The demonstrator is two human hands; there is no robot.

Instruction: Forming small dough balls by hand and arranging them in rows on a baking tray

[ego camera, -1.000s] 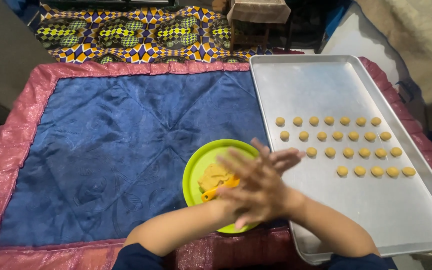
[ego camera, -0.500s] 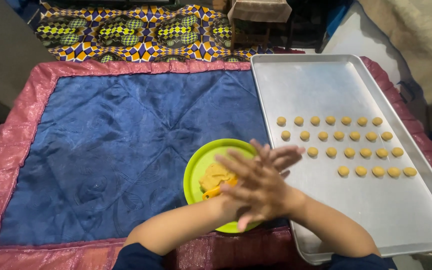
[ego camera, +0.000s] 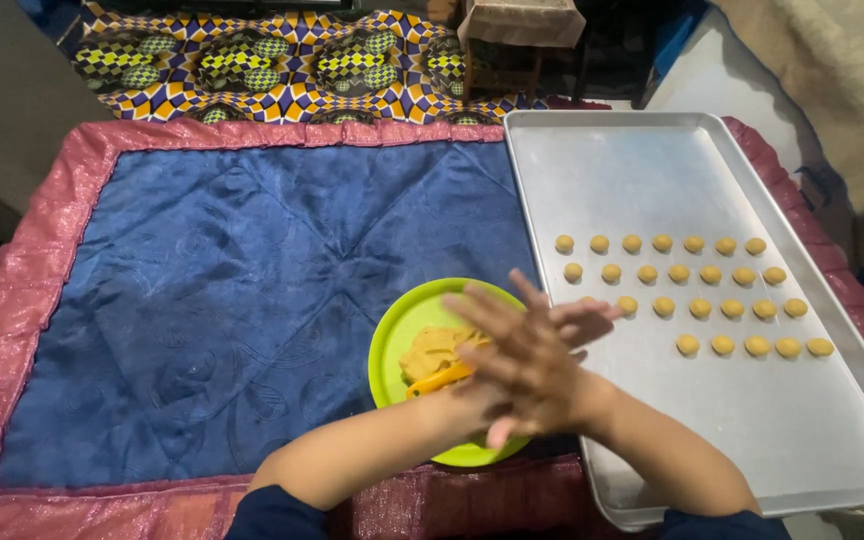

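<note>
We see two bare forearms coming up from the bottom edge of the frame, each ending in a bare hand: the left hand [ego camera: 467,395] and the right hand [ego camera: 532,365]. Both arms wear dark navy sleeves (only the cuffs show, pushed up near the elbows). We make out no rings, watch, bracelets or gloves on the hands or wrists. The sleeve cloth looks plain, with no pattern or trim that we can tell.
</note>
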